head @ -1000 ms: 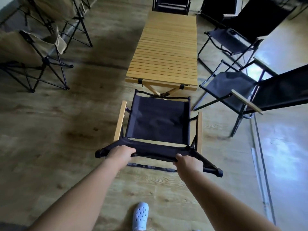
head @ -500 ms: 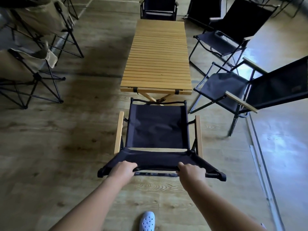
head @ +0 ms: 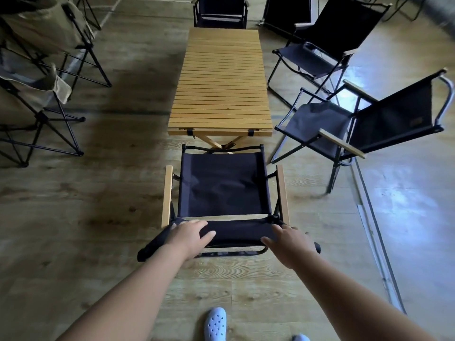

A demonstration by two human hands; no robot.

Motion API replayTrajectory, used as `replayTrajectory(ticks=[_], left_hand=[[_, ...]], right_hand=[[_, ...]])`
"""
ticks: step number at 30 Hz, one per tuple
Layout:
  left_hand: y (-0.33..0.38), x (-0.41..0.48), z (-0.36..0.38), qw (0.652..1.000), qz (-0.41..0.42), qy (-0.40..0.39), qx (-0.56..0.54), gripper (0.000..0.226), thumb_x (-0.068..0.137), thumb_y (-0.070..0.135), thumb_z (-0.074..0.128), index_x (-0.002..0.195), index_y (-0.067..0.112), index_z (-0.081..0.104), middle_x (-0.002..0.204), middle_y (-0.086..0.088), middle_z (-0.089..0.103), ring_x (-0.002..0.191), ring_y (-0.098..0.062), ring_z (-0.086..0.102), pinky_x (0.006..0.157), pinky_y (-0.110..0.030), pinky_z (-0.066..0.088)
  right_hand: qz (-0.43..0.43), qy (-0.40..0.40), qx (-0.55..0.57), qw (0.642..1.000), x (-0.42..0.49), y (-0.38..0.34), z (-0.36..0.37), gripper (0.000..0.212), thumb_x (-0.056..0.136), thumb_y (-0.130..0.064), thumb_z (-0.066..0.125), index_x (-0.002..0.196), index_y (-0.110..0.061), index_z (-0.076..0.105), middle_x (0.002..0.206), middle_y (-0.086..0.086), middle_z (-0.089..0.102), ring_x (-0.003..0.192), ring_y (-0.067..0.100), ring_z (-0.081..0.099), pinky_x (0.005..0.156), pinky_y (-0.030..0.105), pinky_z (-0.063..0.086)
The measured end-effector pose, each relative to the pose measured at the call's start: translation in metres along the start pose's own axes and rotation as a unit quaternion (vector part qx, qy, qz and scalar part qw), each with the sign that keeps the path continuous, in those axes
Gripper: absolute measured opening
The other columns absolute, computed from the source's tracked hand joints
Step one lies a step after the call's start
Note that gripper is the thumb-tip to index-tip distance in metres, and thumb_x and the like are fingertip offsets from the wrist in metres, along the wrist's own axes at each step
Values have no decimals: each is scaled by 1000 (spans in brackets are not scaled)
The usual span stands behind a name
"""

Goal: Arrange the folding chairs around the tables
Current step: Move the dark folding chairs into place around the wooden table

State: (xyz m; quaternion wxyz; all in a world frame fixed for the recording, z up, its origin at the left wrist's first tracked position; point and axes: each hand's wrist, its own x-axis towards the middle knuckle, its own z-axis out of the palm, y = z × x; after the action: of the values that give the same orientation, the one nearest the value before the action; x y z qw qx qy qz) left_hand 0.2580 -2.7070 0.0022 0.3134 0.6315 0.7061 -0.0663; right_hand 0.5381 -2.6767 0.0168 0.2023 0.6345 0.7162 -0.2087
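Note:
A black fabric folding chair [head: 221, 185] with wooden armrests stands on the floor at the near end of the slatted wooden table [head: 221, 82], its seat facing the table. My left hand [head: 189, 236] lies on the left part of the chair's backrest top with fingers stretched out flat. On the right part rests my right hand [head: 288, 239], fingers spread and loose. Neither hand is curled around the backrest.
Two black folding chairs [head: 364, 124] [head: 327, 45] stand along the table's right side, another black chair [head: 220, 11] at its far end. Tan fabric chairs [head: 32, 89] stand at the left. Wooden floor lies bare along the table's left side. My white shoe [head: 215, 323] is below.
The chair has been pushed closer to the table's end and set down. Both hands have gone from gripping the backrest to lying on it with fingers extended.

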Motion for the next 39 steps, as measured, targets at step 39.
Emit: replayTrajectory(ticks=[39], left_hand=[[453, 172, -9, 989, 133, -67, 15, 45, 97, 43, 42, 139, 28, 50, 147, 6, 46, 128, -24, 49, 104, -43, 42]], right_hand=[[81, 75, 14, 994, 82, 414, -147, 62, 96, -65, 32, 144, -26, 40, 145, 2, 47, 130, 27, 45, 96, 41, 46]])
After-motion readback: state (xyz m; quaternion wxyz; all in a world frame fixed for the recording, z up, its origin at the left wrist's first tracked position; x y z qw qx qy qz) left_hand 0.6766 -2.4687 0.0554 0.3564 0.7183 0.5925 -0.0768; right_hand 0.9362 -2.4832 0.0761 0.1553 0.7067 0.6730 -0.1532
